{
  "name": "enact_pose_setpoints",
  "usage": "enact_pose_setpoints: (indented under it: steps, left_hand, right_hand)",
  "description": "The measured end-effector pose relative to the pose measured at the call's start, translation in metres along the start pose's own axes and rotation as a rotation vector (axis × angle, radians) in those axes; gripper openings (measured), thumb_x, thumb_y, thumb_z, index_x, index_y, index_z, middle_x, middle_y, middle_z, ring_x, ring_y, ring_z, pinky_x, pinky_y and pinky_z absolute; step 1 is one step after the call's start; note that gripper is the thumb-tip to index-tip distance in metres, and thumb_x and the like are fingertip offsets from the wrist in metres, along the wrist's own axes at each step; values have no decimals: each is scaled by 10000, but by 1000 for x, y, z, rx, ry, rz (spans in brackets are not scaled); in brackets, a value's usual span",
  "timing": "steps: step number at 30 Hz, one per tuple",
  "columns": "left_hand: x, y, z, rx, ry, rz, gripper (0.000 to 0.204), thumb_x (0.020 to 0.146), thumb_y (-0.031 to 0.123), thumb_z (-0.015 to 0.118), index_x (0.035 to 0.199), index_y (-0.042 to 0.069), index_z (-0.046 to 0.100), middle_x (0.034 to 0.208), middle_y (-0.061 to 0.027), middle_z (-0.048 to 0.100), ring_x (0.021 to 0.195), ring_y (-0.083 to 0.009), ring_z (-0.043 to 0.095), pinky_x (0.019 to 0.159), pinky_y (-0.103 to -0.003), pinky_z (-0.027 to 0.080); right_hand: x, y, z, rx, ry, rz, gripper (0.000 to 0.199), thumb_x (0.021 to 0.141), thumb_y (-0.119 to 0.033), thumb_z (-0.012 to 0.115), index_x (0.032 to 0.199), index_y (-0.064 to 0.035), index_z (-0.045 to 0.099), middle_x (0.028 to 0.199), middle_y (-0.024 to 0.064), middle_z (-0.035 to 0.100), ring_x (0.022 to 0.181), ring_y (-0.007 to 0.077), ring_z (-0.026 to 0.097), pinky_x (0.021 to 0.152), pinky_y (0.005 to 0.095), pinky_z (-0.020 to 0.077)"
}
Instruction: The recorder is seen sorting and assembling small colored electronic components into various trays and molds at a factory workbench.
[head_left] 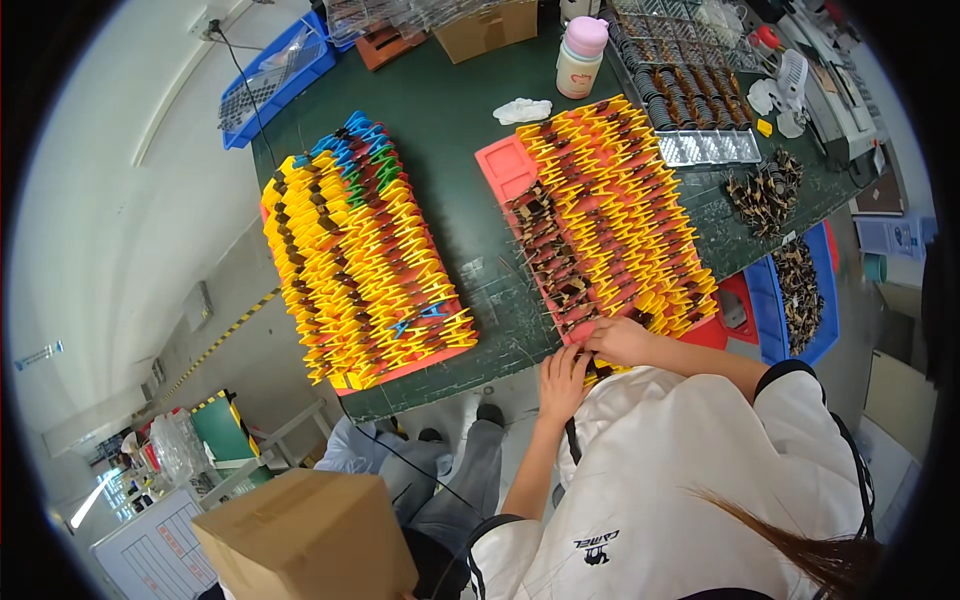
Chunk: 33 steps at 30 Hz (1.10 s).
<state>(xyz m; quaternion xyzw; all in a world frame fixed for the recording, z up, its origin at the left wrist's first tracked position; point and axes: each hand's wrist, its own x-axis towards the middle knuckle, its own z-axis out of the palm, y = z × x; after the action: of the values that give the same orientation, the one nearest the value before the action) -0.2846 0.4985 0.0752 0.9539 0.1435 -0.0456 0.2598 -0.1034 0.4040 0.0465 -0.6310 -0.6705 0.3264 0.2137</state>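
My left hand and my right hand meet at the near edge of a red tray. Both have bent fingers, drawn close together; whatever they pinch is too small or hidden to make out. Some yellow shows just beneath them. Rows of yellow spring clips fill most of this tray, gripping small dark parts. Along its left side lies a strip of small dark brown parts with thin leads, free of clips.
Left on the green table is a second tray of yellow, blue and green clips. Behind stand a pink-lidded bottle, clear trays and a small fan. At right, loose parts lie near a blue bin. A cardboard box is lower left, beside another person's legs.
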Motion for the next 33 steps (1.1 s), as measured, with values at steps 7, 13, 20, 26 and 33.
enact_pose_setpoints:
  steps: [7, 13, 20, 26, 33]
  left_hand:
    - [4, 4, 11, -88, -75, -4, 612, 682, 270, 718, 1228, 103, 500, 1232, -73, 504, 1178, -247, 441, 992, -452, 314]
    - [10, 5, -3, -16, -134, 7, 653, 634, 206, 740, 1231, 94, 500, 1187, -52, 534, 1134, -231, 470, 979, -419, 321]
    - [17, 10, -7, -1, -144, 10, 661, 628, 222, 760, 1220, 86, 500, 1172, -56, 523, 1107, -248, 474, 968, -428, 332]
    - [17, 17, -8, 64, -169, -35, 696, 625, 246, 772, 1257, 132, 504, 1216, -64, 482, 1137, -263, 448, 990, -453, 323]
    - [4, 17, 5, 60, -107, -75, 744, 615, 251, 781, 1294, 159, 492, 1196, -58, 467, 1148, -270, 420, 1008, -468, 302]
  right_hand:
    - [-26, -10, -55, 189, 184, 173, 231, 751, -242, 663, 921, -87, 641, 896, 72, 642, 897, 272, 602, 783, 378, 493]
    - [-115, 118, -121, 11, 917, 864, 176, 791, -102, 593, 955, -66, 646, 934, 141, 640, 873, 342, 607, 778, 408, 485]
    - [-188, 233, -130, -236, 701, 1193, 354, 773, -126, 636, 1117, -67, 576, 1062, 128, 599, 1024, 315, 551, 849, 426, 466]
    - [-162, 271, -119, -476, 374, 1366, 694, 607, -363, 821, 1139, -55, 498, 1065, 133, 556, 1034, 326, 502, 866, 398, 443]
    - [-155, 248, -118, -652, 490, 897, 239, 777, -134, 623, 1008, -85, 585, 859, 97, 634, 873, 268, 587, 750, 405, 454]
